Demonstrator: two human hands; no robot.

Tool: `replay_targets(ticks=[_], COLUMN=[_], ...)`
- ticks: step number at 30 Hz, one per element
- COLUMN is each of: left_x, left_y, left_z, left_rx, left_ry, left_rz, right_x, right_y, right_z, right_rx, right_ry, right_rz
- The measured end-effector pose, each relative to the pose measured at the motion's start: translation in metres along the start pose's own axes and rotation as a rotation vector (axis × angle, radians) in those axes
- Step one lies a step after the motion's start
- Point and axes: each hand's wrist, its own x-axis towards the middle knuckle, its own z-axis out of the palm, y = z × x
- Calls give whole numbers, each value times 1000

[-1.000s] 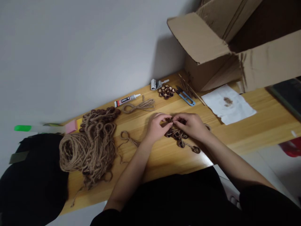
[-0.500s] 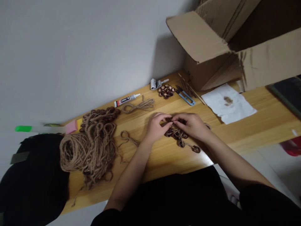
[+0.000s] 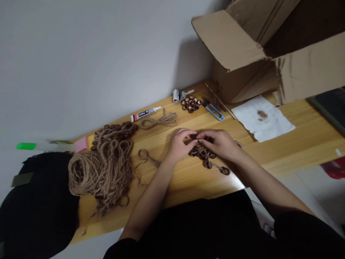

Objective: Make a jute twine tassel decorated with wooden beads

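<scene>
My left hand (image 3: 181, 144) pinches a small dark brown shell piece (image 3: 194, 136) between thumb and fingers. My right hand (image 3: 218, 143) closes on the same piece from the other side, its fingertips nearly meeting those of the left. Just below the hands, a string of brown shell rings tied with twine (image 3: 206, 154) lies on the wooden table (image 3: 188, 183). One ring (image 3: 224, 170) rests at its lower right end. Part of the twine is hidden under my right hand.
Behind the hands are loose shell halves (image 3: 191, 104), blue snips (image 3: 214, 110), a glue tube (image 3: 145, 113) and a twine bundle (image 3: 161, 121). A big twine heap (image 3: 115, 176) lies left; a stained tissue (image 3: 262, 120) and cardboard box (image 3: 242, 82) stand right.
</scene>
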Motion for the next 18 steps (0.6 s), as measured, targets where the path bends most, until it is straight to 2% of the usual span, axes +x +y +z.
replay_targets(ticks=[18], left_x=[0], left_y=[-1], left_z=[0], left_rx=[-18], left_ry=[-11], left_rz=[-13], right_x=[0], right_y=[1], right_z=[-2], right_rx=[13], right_ry=[-44], right_rz=[9])
